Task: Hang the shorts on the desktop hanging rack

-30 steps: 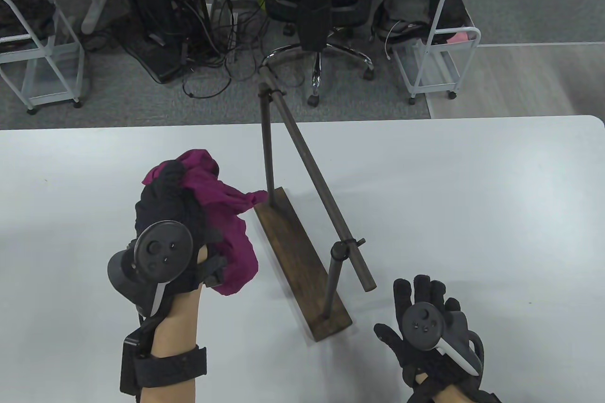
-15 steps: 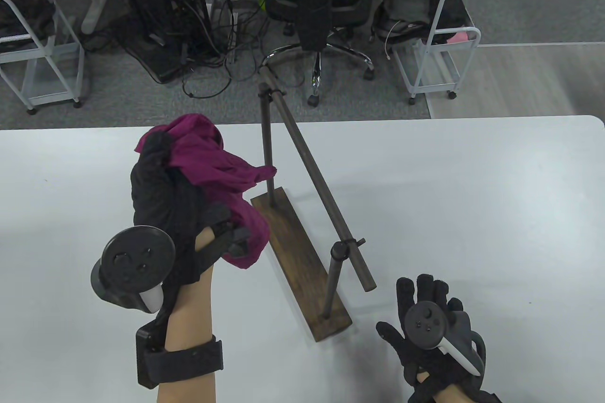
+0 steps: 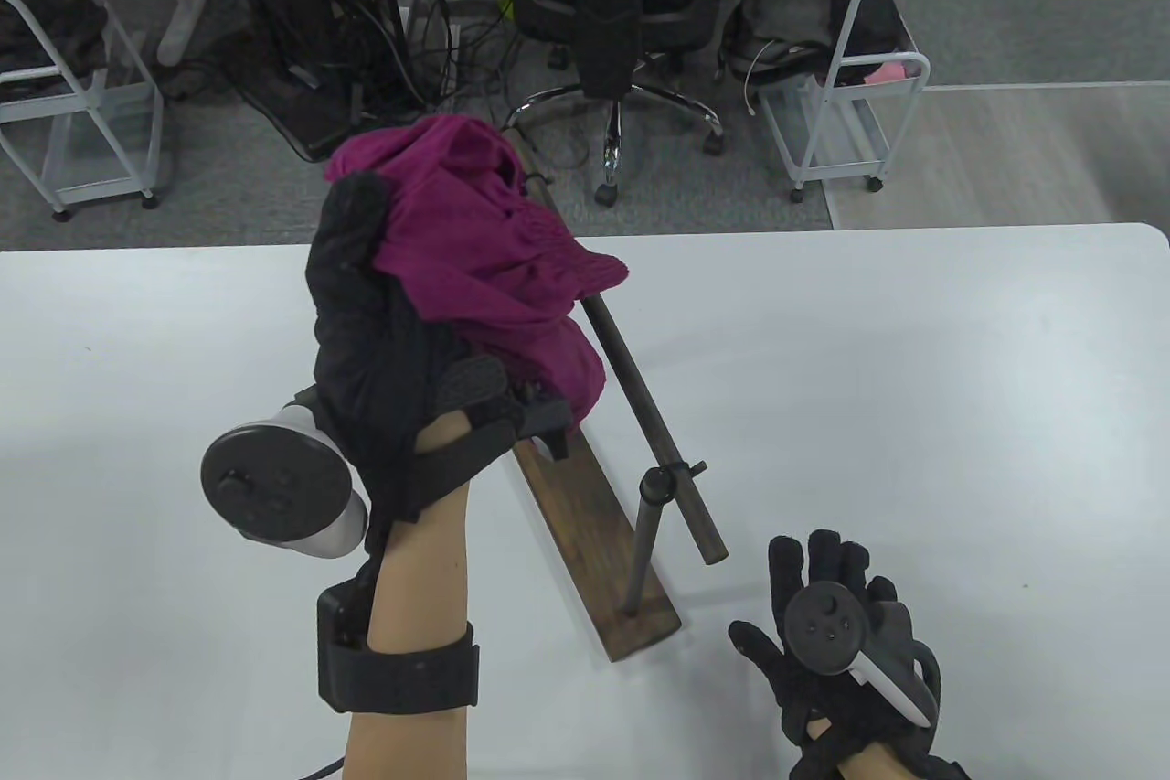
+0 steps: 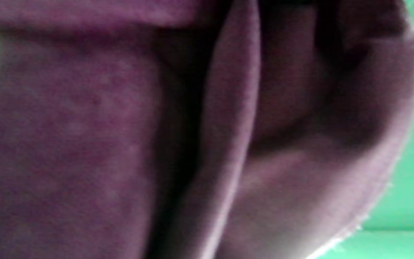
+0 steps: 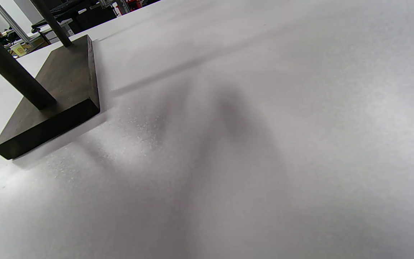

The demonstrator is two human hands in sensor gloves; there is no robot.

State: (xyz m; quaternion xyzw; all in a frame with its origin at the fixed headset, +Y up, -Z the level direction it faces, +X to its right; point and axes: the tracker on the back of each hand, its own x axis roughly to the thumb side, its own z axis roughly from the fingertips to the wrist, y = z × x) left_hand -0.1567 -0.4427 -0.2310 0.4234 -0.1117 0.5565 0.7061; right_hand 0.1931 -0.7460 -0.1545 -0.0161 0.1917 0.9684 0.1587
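My left hand (image 3: 384, 359) grips bunched magenta shorts (image 3: 494, 259) and holds them up over the far half of the rack's dark crossbar (image 3: 640, 414). The shorts hide the rack's far post and drape against the bar. The rack's wooden base (image 3: 594, 533) stands on the white table (image 3: 914, 405), with the near post (image 3: 644, 542) in view. In the left wrist view the magenta fabric (image 4: 156, 144) fills the frame. My right hand (image 3: 823, 625) rests flat with fingers spread on the table right of the rack's near end, holding nothing. The right wrist view shows the base (image 5: 56, 97) and a post (image 5: 16, 72).
Beyond the table's far edge stand an office chair (image 3: 612, 3) with dark clothing, white wire carts (image 3: 841, 85) and a tangle of cables (image 3: 402, 85) on the floor. The table surface lies bare to the right of the rack.
My left hand has lifted the shorts up and to the right, from beside the rack's far post to above the crossbar. My right hand has stayed in place.
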